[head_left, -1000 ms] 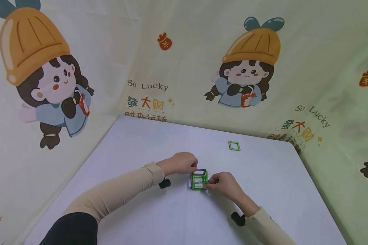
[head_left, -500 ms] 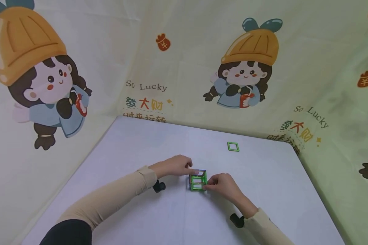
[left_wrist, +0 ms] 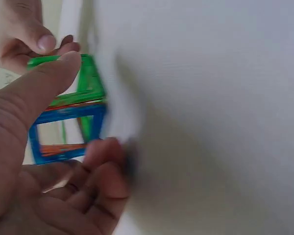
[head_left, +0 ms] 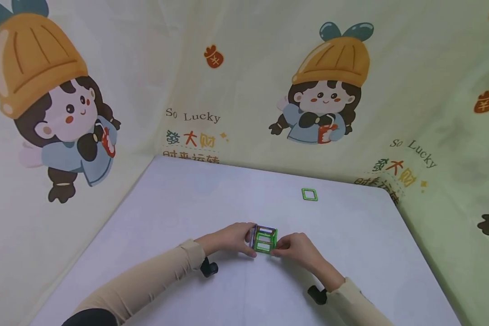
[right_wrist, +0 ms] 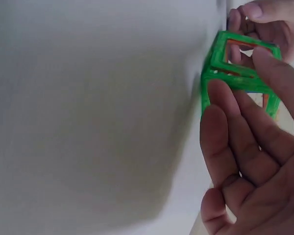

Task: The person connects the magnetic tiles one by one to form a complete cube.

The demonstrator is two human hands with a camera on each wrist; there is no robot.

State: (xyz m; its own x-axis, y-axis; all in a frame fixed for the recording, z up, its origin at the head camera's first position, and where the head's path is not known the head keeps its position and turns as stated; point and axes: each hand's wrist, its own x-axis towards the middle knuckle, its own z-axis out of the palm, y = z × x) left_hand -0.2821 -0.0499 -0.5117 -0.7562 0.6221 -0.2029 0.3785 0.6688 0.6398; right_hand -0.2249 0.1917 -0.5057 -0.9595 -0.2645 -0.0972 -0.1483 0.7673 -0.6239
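A small box of open-framed magnetic tiles (head_left: 264, 242) stands on the table between my hands. Green frames make up its near and right sides in the head view, and the left wrist view shows a blue tile (left_wrist: 35, 142) with orange edges behind. My left hand (head_left: 230, 237) holds the box's left side, its thumb at the near corner and fingers toward the far corner. On the opposite side, my right hand (head_left: 299, 246) pinches the green tile (right_wrist: 242, 81) between thumb and fingers. Part of the blue side is hidden by the left hand.
A single green square tile (head_left: 309, 200) lies flat farther back on the white table (head_left: 187, 190), right of the box. Cloth printed with cartoon figures (head_left: 323, 104) hangs behind the table. A black wrist camera (head_left: 318, 295) sits under the right wrist.
My left hand has come down from the box's far left corner to its left side, thumb now at the near corner. The right hand keeps its grip almost in place.
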